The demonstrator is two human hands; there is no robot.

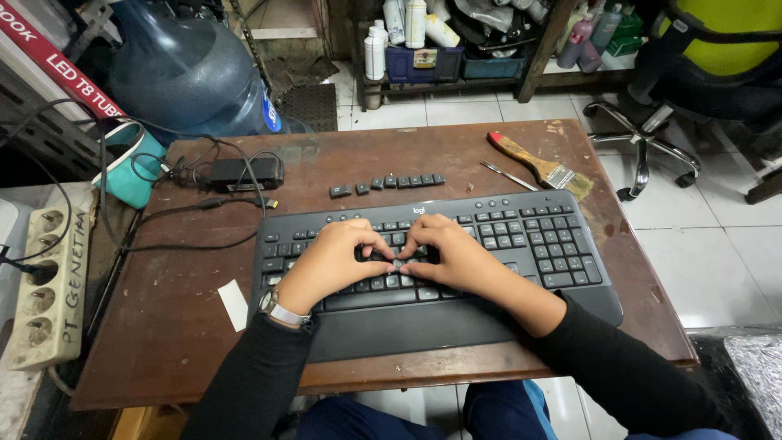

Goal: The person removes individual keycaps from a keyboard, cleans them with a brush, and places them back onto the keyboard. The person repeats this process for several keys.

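A black keyboard (521,244) with a wrist rest lies on a worn brown wooden table (163,326). My left hand (330,261) and my right hand (456,253) rest side by side on its middle keys, fingertips meeting around one key spot (397,262). Both hands press down with fingers curled; what they pinch between them is too small to tell. A row of several loose black keycaps (387,184) lies on the table just behind the keyboard. A watch sits on my left wrist (281,310).
A paintbrush (538,163) and a thin metal tool (507,175) lie at the back right. A black adapter with cables (240,173) sits back left, a white paper slip (234,305) front left. A power strip (45,285), water jug (183,69) and office chair (709,73) surround the table.
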